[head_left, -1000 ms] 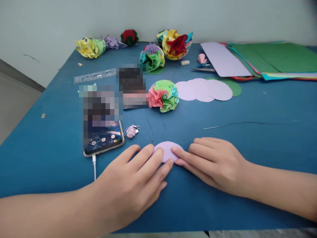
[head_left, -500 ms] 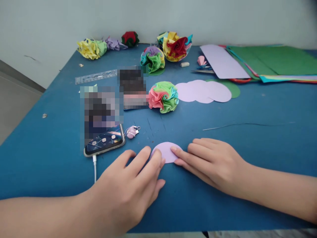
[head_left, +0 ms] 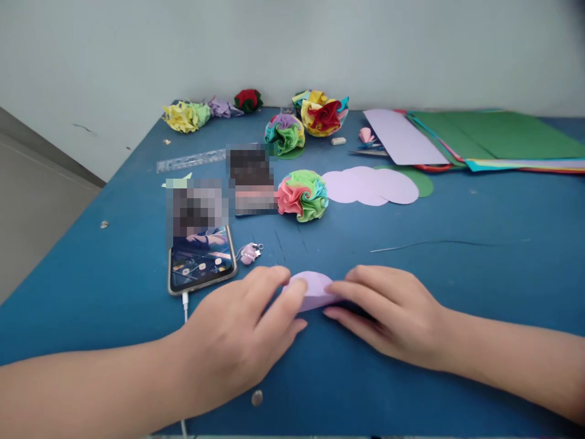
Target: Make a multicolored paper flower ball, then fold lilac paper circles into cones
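A folded lilac paper piece [head_left: 313,288] lies on the blue table [head_left: 411,390] near its front edge. My left hand [head_left: 242,329] comes in from the left with its fingers curled, the tips pinching the paper's left end. My right hand [head_left: 388,311] reaches in from the right, its fingertips gripping the paper's right end. Part of the paper is hidden under both sets of fingers.
A phone [head_left: 201,262] on a white cable lies left of my hands, a small pink charm [head_left: 250,252] beside it. Behind are a multicoloured paper flower [head_left: 302,195], lilac paper circles [head_left: 370,186], a thin wire [head_left: 448,244], more flowers [head_left: 320,113], a ruler [head_left: 189,161] and stacked coloured sheets [head_left: 493,137].
My fingers went from lying flat on the lilac paper to curling and pinching its two ends. The view has tilted, so everything sits lower in the frame.
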`<state>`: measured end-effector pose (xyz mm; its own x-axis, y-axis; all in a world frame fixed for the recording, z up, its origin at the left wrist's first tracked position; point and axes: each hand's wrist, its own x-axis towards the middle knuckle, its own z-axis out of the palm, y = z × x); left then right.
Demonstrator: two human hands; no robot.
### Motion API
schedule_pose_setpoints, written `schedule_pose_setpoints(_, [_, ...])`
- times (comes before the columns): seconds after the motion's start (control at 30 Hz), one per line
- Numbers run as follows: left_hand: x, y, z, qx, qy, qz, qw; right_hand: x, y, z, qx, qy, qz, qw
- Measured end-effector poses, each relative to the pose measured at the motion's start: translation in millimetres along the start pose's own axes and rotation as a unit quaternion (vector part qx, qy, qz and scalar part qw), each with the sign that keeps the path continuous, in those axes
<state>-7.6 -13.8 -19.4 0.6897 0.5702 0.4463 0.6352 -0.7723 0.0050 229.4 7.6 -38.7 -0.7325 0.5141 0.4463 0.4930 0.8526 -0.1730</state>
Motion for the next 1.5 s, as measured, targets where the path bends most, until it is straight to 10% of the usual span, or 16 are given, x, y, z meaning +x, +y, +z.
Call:
schedule_pose_setpoints(0.23, [-4.1,-7.9,-3.1,-0.096,0.03,0.083,0.991,-0.2,-3.4,-9.5,-0.059,0.036,-0.163,0.984])
schedule_pose_setpoints(1.5, [-4.7,1.1,-0.8,-0.055,-0.011,0.126,0.99,2.1,-2.9,-10.6,-0.038,-0.052,-0.199,0.978])
